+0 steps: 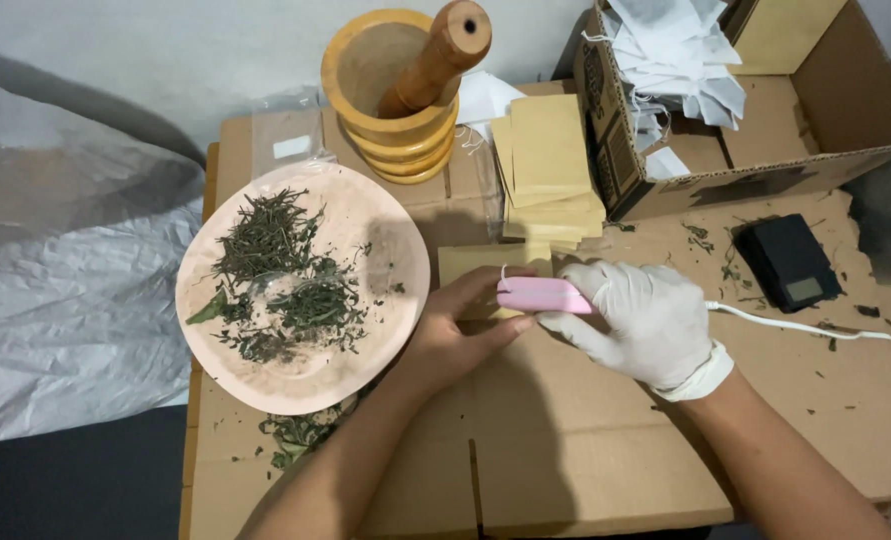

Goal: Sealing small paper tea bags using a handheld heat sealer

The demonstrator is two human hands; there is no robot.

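Observation:
My right hand (645,318), in a white glove, grips a small pink sealer device (540,295) with a white cord (805,326) trailing right. My bare left hand (460,325) holds a tan paper packet (485,262) flat on the cardboard surface, under the pink device's tip. The packet's lower part is hidden by my fingers. A pink plate (365,235) of dried green herbs (285,275) lies just left of my left hand.
A wooden mortar (390,105) with a pestle (435,55) stands at the back. A stack of tan packets (550,170) lies beside an open cardboard box (765,150) holding white filter bags (680,60). A small black scale (790,262) sits at right. Grey plastic sheeting (65,280) is at left.

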